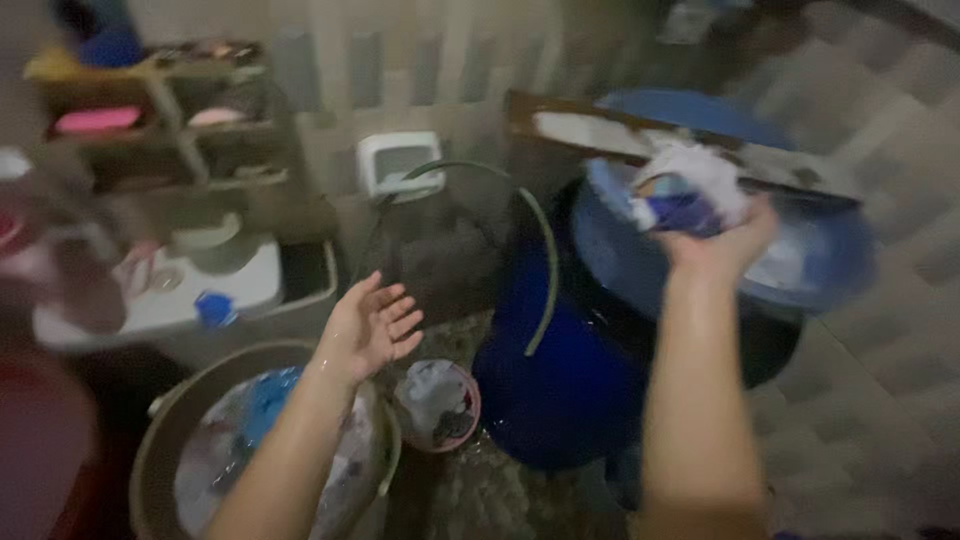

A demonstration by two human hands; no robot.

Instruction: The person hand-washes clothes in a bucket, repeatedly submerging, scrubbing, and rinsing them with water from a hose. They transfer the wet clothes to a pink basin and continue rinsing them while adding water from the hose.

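Right hand [722, 245], upper right of frame, grips wet white-and-blue cloth [688, 195] over big blue tub [800, 270]. Left hand [368, 325], middle, open, empty, above round basin [165, 430] of washing, lower left. Step looks like moving cloth. Next move needs firm hold, careful aim.

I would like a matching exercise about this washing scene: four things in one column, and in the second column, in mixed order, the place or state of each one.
Things
1. right hand
2. left hand
3. small pink bucket
4. green hose

Places or states
a. open and empty, above the large grey basin
b. curves over the dark blue barrel
c. grips a wet white and blue cloth
d. stands on the floor between basin and barrel

Pairs: 1-c, 2-a, 3-d, 4-b
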